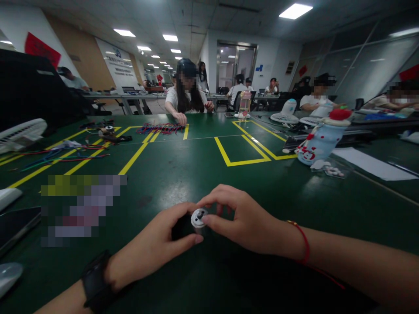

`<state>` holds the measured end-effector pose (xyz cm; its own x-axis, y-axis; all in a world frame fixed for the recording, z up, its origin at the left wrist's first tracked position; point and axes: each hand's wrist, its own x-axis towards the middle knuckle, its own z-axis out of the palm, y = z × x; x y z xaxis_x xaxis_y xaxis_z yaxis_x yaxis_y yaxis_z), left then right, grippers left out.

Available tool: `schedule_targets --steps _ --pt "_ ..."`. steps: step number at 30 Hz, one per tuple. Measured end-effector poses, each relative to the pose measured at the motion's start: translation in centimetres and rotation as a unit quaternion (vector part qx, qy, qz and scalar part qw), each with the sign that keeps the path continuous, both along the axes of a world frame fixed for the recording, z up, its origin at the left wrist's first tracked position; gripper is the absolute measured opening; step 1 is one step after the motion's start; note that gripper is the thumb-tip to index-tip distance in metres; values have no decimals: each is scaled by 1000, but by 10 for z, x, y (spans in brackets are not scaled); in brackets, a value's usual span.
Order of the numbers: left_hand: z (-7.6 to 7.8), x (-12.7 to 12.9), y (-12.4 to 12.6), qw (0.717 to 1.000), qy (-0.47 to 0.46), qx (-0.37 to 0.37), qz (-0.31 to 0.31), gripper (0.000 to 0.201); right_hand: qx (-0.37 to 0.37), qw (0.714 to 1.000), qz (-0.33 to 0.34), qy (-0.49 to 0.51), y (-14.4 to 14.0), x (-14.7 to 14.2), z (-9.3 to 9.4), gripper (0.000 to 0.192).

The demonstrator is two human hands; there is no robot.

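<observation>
A small cylindrical motor (197,221) with a silver body, white top and dark central shaft stands upright over the green table, low in the middle of the head view. Around its left side curve the thumb and fingers of my left hand (155,240), which wears a black watch. My right hand (244,220), with a red cord at its wrist, has its thumb on the motor's top and its forefinger at the far rim. The other fingers of that hand are bent and partly hidden. Whether the motor's base touches the table is hard to see.
Yellow tape lines (248,163) mark the green table. Loose wires (70,148) lie at left, near a white fan (24,133). At right stand a blue bottle (319,141) and white paper (373,163). Across the table a person (186,93) handles a wire bundle (162,128).
</observation>
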<state>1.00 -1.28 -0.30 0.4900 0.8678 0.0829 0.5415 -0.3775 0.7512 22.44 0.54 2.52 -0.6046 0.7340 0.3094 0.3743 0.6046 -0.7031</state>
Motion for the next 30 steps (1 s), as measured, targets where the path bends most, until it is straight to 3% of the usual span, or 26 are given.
schedule_targets --steps 4,10,15,21,24,30 --pt "-1 0 0 1000 -6 -4 -2 38 40 999 -2 -10 3 -9 0 14" --pt "-1 0 1 1000 -13 -4 -11 35 2 999 43 16 6 -5 4 14" --pt "2 -1 0 1000 5 -11 1 32 24 997 -12 76 9 6 14 10" --pt "4 1 1 1000 5 -19 -4 30 -31 999 2 -34 5 25 -11 10" --pt "3 0 1 1000 9 -13 3 32 -18 997 2 -77 2 29 -24 10" --pt "1 -1 -1 1000 20 -4 8 33 -5 995 -4 -104 -1 29 -26 11"
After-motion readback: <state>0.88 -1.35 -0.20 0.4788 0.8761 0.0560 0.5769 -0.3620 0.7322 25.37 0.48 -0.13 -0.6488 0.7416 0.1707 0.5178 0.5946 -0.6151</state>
